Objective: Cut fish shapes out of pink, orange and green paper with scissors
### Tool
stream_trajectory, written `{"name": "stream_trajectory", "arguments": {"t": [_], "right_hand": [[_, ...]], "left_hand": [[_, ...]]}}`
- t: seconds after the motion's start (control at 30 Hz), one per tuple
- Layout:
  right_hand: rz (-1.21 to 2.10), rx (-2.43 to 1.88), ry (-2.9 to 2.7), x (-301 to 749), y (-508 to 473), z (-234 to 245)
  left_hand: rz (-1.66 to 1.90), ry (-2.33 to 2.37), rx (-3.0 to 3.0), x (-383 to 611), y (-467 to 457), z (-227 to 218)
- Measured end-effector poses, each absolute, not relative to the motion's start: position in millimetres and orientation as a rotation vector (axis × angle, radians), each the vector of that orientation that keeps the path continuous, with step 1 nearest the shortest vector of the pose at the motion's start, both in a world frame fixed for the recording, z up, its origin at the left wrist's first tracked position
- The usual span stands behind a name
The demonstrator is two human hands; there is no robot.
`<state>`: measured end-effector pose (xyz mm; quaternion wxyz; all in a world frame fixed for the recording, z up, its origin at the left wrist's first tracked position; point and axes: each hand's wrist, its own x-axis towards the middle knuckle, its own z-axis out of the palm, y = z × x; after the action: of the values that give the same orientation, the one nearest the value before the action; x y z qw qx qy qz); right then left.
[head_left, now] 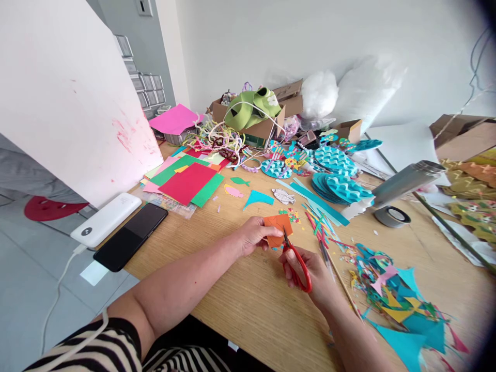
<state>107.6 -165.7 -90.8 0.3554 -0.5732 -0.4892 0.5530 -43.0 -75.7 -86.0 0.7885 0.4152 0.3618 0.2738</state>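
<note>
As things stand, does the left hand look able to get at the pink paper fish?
Probably yes: the pink paper fish lies on the table beyond the left hand, with nothing visible between them. That hand holds the orange paper, so it would likely need freeing first.

No text, label, brand or number can be read. On the white power bank (pixel 105 219), at the left of the frame, a round dark mark is seen at one end; faint marks at the other are too small to be made out.
</note>
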Motion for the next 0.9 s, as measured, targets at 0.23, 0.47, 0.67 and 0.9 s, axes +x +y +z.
{"name": "stream_trajectory", "arguments": {"t": [0.23,0.47,0.67,0.9], "right_hand": [[1.42,-1.486,-1.279,106.6,-165.2,-88.1],[1.445,-1.5,-1.221,105.4,-164.3,-85.7],[1.454,-1.503,-1.205,104.0,-164.4,-83.3],[1.443,-1.496,-1.263,105.5,-165.0,-84.4]], "left_hand": [[0.586,0.783,0.906,-43.7,-76.5,-85.2],[0.58,0.777,0.91,-43.7,-75.2,-86.0],[0.586,0.775,0.895,-43.3,-74.8,-88.4],[0.592,0.778,0.926,-43.7,-74.3,-89.0]]}}
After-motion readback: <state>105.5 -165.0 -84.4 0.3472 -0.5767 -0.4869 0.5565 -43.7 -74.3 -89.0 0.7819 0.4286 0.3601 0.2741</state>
